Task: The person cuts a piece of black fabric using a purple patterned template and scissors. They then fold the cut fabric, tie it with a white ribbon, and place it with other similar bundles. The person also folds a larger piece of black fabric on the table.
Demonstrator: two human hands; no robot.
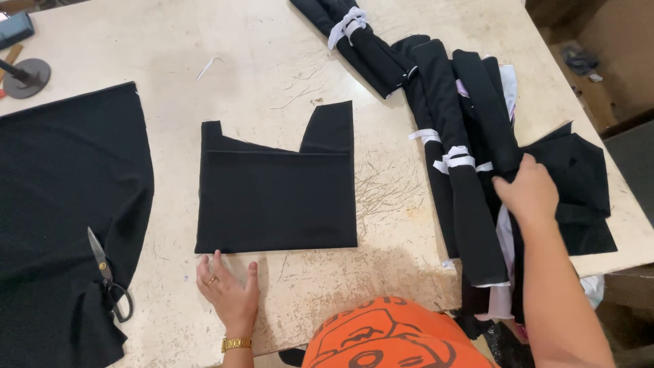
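Your left hand (228, 289) lies open, flat, just below the cut black fabric panel (276, 187); your right hand (528, 193) grips rolled black fabric bundles (470, 204).

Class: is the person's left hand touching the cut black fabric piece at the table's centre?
Touching: the head view shows the left hand's fingertips meeting the cut black fabric piece's lower left corner.

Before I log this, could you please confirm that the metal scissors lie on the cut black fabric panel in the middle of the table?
Not quite: the head view shows the metal scissors lying on the large black cloth at the table's left side, not on the cut black fabric panel in the middle.
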